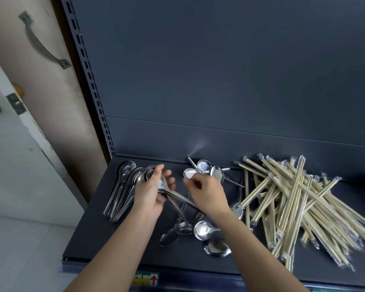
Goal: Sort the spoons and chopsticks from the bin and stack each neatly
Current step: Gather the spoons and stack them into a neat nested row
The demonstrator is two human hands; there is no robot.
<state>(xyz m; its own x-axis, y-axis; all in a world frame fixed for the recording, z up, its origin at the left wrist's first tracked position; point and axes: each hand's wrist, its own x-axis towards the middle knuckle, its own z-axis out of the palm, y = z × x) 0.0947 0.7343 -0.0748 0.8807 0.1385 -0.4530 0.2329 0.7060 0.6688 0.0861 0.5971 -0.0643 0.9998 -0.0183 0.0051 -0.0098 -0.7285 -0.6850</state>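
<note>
We're gripping a few nested spoons (177, 196) in the left hand (150, 190), just right of the spoon stack (122, 190), likely lining up bowls so they join it neatly. The right hand (207, 192) is curling, blurred; we can't tell its hold. Farther right, loose spoons (202, 229) and chopsticks (293, 203) are lying unsorted.

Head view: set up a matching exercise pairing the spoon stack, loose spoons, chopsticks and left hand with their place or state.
1 spoon stack
2 loose spoons
3 chopsticks
4 left hand

a heaped criss-cross, right side of the shelf
b gripping a spoon bunch
c nested, far left
d scattered mid-shelf

Pairs: 1-c, 2-d, 3-a, 4-b
</note>
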